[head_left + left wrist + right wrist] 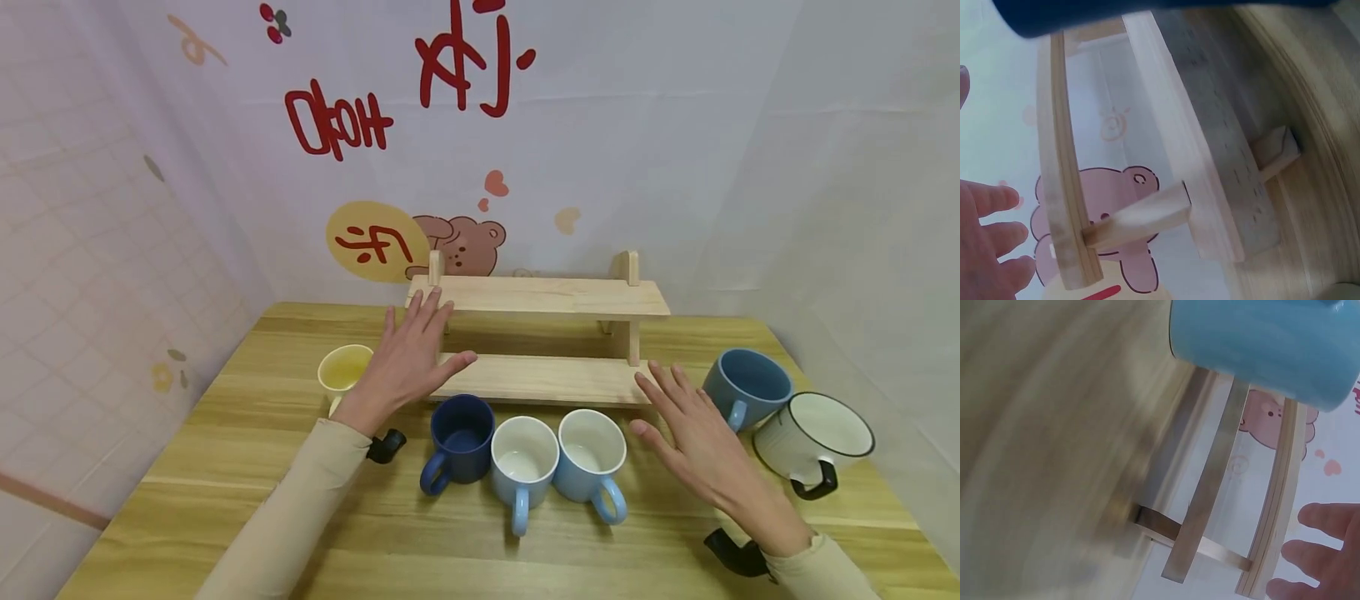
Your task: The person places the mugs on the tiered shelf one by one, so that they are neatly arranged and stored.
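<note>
Now, at the far left a pale yellow cup (345, 367) stands on the wooden table (420, 558), just beside the left wrist. Next comes the left hand (405, 358), spread wide, fingers straight, thumb out to the side, gripping nothing; the left wrist view shows its fingertips apart from the wooden rack (547, 379). That rack, two boards on uprights, sits mid-table before a white cloth (645, 167) printed with red characters and a pink bear (472, 246).

And in front of the rack, a row of three! Dark blue mug (468, 454) first, handle angled to the lower left; then a light blue mug with a white inside (525, 479), handle toward the person; then its lookalike mug (577, 483), close beside it, handle to the lower right.

Over to the right hand (693, 442), also open-palmed, fingers extended, nothing in its grasp, near the rack's right end; whether a fingertip touches the wood, I can't tell. Beyond it stand a grey-blue mug (720, 387) and, nearer the edge, a white mug (783, 446) with black rim and handle.
</note>
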Demonstrator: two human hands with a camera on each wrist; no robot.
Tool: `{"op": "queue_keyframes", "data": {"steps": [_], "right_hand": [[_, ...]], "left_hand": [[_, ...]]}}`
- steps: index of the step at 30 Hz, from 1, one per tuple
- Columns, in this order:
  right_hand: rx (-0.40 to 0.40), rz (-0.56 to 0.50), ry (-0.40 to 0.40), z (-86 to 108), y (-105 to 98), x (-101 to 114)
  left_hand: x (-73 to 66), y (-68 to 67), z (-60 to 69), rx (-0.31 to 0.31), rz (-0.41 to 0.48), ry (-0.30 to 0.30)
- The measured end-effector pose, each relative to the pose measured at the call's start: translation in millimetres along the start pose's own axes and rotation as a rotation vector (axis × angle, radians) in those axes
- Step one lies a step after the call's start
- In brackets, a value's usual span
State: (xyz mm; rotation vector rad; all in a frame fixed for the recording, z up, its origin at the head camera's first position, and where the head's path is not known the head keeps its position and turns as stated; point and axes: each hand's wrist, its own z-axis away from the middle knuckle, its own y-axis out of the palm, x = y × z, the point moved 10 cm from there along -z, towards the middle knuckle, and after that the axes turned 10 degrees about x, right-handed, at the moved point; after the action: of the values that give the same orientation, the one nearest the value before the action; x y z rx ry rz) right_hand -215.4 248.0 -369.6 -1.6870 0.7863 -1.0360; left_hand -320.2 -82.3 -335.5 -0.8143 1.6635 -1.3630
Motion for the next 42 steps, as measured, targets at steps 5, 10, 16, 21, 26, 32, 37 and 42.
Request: {"op": "queue_keyframes", "data": {"steps": [5, 10, 16, 21, 26, 32, 37, 42], "right_hand": [[-0.007, -0.036, -0.003, 11.4, -2.3, 0.2], [0.022, -0.111, 0.036, 26.0, 1.1, -2.1], [0.053, -0.224, 0.058, 31.9, 6.0, 3.1], [0.082, -0.303, 0.085, 34.6, 9.4, 8.1], [0.13, -0.448, 0.123, 36.8, 17.7, 6.5], [0.208, -0.735, 0.066, 36.7, 34.5, 10.6], [0.299, -0.851, 0.038, 37.1, 46.5, 13.3], [0.388, -0.953, 0.036, 40.4, 58.3, 16.1]], "left_hand": [[5.2, 3.8, -8.5, 0.016, 0.002, -0.024], [10.3, 10.3, -12.5, 0.031, -0.003, -0.038], [20.5, 14.0, -12.3, 0.039, 0.021, -0.053], [24.3, 16.1, -12.0, 0.049, 0.034, -0.055], [24.4, 15.6, -11.0, 0.042, 0.05, -0.049], [25.6, 14.4, -9.8, 0.039, 0.057, -0.052], [24.0, 9.1, -10.9, 0.021, 0.087, -0.037], [22.4, 7.4, -11.4, 0.031, 0.117, -0.034]]}}
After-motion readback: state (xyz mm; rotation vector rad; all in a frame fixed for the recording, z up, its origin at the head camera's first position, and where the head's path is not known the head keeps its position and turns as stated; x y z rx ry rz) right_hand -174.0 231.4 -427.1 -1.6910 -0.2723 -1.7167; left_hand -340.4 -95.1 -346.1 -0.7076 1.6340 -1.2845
